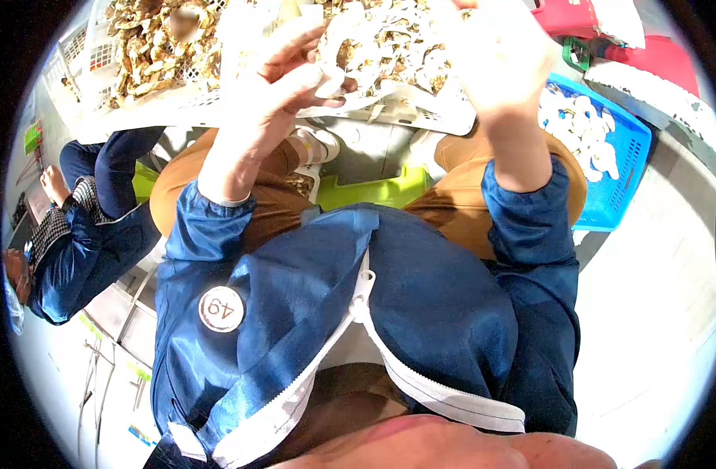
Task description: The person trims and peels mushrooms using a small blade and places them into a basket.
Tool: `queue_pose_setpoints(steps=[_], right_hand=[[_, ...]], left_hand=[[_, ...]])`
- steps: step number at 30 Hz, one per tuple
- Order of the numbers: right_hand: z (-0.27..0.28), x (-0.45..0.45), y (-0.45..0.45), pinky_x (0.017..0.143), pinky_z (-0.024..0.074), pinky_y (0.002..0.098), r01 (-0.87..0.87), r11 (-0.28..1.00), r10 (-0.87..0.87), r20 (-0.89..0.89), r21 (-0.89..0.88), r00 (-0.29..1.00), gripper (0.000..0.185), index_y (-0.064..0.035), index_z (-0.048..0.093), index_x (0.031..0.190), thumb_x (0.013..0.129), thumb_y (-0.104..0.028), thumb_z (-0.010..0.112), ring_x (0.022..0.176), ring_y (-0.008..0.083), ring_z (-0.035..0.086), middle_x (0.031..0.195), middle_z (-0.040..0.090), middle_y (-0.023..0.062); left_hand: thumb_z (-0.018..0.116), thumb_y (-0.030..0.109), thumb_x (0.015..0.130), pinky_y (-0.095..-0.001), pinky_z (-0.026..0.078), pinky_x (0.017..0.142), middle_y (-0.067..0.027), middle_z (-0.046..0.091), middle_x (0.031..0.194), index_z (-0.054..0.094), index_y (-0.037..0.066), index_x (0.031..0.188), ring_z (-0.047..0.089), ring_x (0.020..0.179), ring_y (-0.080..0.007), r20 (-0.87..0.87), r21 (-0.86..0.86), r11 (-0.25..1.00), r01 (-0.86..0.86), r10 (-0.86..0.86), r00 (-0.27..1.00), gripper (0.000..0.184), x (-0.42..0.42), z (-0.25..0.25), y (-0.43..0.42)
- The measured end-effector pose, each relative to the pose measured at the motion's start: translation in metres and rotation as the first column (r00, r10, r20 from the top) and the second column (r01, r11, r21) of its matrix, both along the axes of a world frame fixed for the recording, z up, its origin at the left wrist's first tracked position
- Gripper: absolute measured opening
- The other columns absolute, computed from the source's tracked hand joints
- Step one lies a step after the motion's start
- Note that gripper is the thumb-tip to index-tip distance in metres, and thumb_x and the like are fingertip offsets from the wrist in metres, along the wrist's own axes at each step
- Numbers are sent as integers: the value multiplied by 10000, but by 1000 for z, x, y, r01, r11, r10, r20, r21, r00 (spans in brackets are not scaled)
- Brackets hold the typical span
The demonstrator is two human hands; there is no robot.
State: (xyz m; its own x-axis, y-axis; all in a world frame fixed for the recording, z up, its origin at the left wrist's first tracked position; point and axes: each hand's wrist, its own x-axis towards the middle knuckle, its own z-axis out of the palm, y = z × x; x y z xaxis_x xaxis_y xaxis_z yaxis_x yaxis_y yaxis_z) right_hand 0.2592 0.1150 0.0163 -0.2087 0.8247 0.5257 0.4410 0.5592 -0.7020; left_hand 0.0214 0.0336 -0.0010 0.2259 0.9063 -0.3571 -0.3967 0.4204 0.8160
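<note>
My left hand (268, 105) is raised over the near edge of a white plastic basket (432, 117), its fingers curled in a pinch. A small whitish piece (331, 81) shows between the thumb and fingertips, washed out by the light. Pale, brown-edged pieces that look like cut mushrooms (397, 51) fill the basket beyond. My right hand (510, 66) is held up over the basket's right side. Glare bleaches it and its fingers run to the top edge, so what it holds, if anything, cannot be made out.
Browner pieces (158, 59) lie in the basket's left part. A blue basket (623, 168) with white pieces (580, 129) stands at my right. Lime-green plastic (381, 187) is between my legs. Another person (84, 227) sits at the left. Red-and-white clothing (655, 66) shows at upper right.
</note>
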Motion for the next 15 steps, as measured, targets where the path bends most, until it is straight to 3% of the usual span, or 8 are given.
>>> queue_pose_setpoints(steps=[2, 5, 6, 9, 10, 13, 14, 15], right_hand=[[2, 7, 3, 706, 535, 329, 81, 981, -83, -1, -177, 997, 65, 28, 664, 882, 835, -17, 658, 817, 277, 680, 906, 692, 161], [14, 9, -1, 739, 528, 345, -83, 953, 109, 74, -293, 991, 82, 32, 654, 867, 850, -48, 648, 863, 288, 672, 967, 685, 184], [6, 3, -2, 751, 509, 348, -145, 950, 144, -23, -277, 989, 103, 30, 646, 831, 855, -70, 648, 857, 270, 640, 943, 649, 157], [18, 6, -6, 737, 485, 330, -113, 836, 213, 127, -537, 969, 117, 15, 665, 831, 855, -99, 667, 811, 233, 591, 878, 576, 108], [18, 6, -7, 709, 468, 315, -154, 825, 264, 129, -544, 956, 132, -6, 682, 830, 856, -135, 684, 785, 194, 547, 856, 514, 70], [18, 2, -13, 710, 471, 322, -240, 759, 293, -12, -605, 956, 136, -16, 684, 824, 848, -149, 699, 788, 183, 553, 878, 527, 78], [21, 3, -13, 715, 488, 318, -309, 776, 354, -26, -550, 935, 121, -13, 675, 812, 846, -125, 704, 796, 184, 569, 886, 536, 74], [20, 3, -13, 712, 495, 313, -370, 747, 388, -90, -552, 917, 112, -12, 678, 819, 847, -117, 704, 800, 183, 573, 893, 540, 75]], left_hand=[[705, 146, 889, -347, 623, 786, -162, 565, 1308, 454, 2, 1427, 639, 1100, -264, 91, -34, 999, 9, -6, 996, 611, -2, 5, 2], [746, 314, 866, -340, 605, 745, -168, 611, 1224, 385, -12, 1465, 696, 960, -298, 7, -52, 999, -3, 3, 1000, 772, 0, 3, 2], [747, 295, 863, -350, 587, 796, -173, 573, 1282, 383, -15, 1465, 659, 1033, -297, -50, -4, 1000, -23, 23, 998, 769, 1, 2, 3], [751, 235, 855, -381, 534, 950, -190, 457, 1456, 379, -26, 1466, 548, 1253, -294, -210, 135, 988, -69, 96, 973, 762, 6, -5, 3], [760, 156, 834, -401, 420, 1089, -194, 399, 1510, 383, -43, 1458, 418, 1376, -285, -227, 173, 984, -44, 83, 970, 756, 5, -6, 2], [764, 91, 814, -397, 335, 1150, -190, 404, 1509, 388, -53, 1451, 377, 1407, -293, -365, 251, 961, 114, -15, 931, 753, 9, 3, 5], [758, 58, 814, -398, 274, 1180, -194, 414, 1502, 401, -58, 1442, 364, 1418, -296, -318, 178, 980, 89, -28, 948, 732, 11, 9, 4], [756, 59, 826, -375, 316, 1147, -180, 450, 1468, 423, -41, 1434, 410, 1372, -269, -332, 209, 972, 104, -29, 943, 701, 12, 8, 4]])
